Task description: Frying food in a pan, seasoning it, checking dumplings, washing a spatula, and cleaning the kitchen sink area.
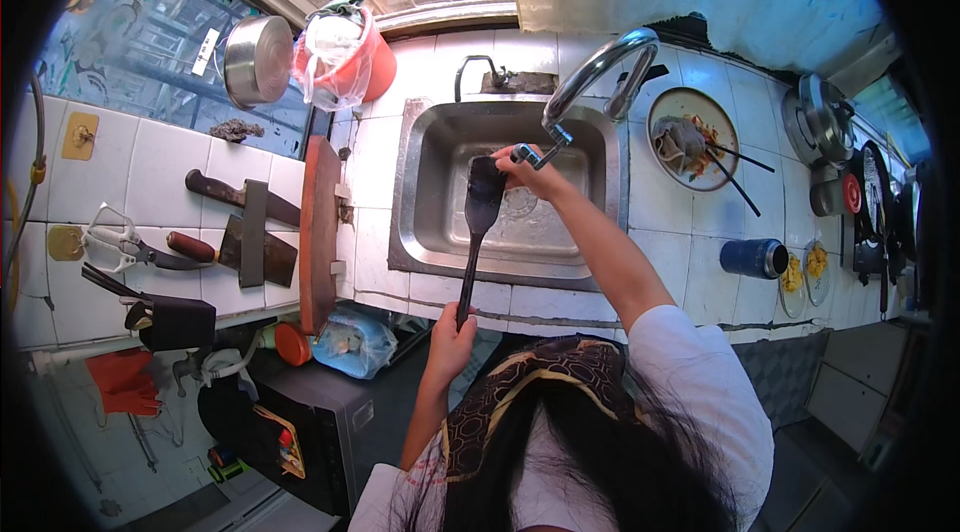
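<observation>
A black spatula (484, 198) is held over the stainless steel sink (420, 235), its broad blade above the basin. My left hand (450, 344) is closed round the lower end of its handle, at the counter's front edge. The fingers of my right hand (525, 170) touch the blade's upper right edge, beside the faucet's outlet; the fingertips are partly hidden, so whether they grip it cannot be told. The chrome faucet (600, 70) arches over from the back right, and no stream of water can be made out. Some wetness shows around the drain (520, 202).
A plate (731, 123) with food, a cloth and black chopsticks lies right of the sink, near a blue bottle (750, 259) and small glass dishes (817, 284). Left are an upright cutting board (319, 232), wall-held knives (274, 205) and a red bin (381, 66).
</observation>
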The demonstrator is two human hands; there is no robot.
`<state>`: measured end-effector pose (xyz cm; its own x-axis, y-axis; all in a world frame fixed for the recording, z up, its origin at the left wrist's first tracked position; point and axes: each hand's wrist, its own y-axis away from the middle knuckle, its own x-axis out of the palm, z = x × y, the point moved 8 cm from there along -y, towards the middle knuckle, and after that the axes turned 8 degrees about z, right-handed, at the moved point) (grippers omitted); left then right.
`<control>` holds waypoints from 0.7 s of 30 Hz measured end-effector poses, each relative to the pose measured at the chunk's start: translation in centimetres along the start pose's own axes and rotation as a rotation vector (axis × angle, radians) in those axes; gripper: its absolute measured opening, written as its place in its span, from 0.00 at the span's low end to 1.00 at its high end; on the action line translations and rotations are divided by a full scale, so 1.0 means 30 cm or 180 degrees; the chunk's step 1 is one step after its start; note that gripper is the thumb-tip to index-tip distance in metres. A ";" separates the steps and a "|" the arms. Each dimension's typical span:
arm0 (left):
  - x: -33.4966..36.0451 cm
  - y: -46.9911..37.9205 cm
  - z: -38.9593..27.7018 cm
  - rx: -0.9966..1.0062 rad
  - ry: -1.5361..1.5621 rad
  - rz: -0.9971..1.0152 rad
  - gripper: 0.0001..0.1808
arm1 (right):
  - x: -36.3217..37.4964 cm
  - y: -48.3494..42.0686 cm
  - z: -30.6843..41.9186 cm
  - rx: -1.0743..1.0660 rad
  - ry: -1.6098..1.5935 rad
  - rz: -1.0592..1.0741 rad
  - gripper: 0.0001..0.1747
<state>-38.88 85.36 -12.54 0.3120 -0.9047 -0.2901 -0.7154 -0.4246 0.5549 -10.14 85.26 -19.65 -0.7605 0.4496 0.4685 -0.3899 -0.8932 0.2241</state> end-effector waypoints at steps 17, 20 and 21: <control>0.086 -0.032 -0.052 -0.0047 0.0686 0.0304 0.07 | 0.013 -0.030 -0.083 -0.0431 -0.0901 -0.0441 0.11; 0.116 -0.015 -0.083 -0.0278 0.0970 0.0507 0.07 | -0.071 -0.002 -0.049 0.0054 0.0800 -0.1275 0.11; 0.129 -0.011 -0.092 -0.0307 0.1074 0.0618 0.07 | -0.077 -0.014 -0.061 0.0044 0.0796 -0.1278 0.11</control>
<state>-35.70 81.90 -11.70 0.3760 -0.9222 0.0908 -0.7244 -0.2314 0.6494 -9.18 84.62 -22.39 -0.6533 0.7471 0.1227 -0.6731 -0.6473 0.3577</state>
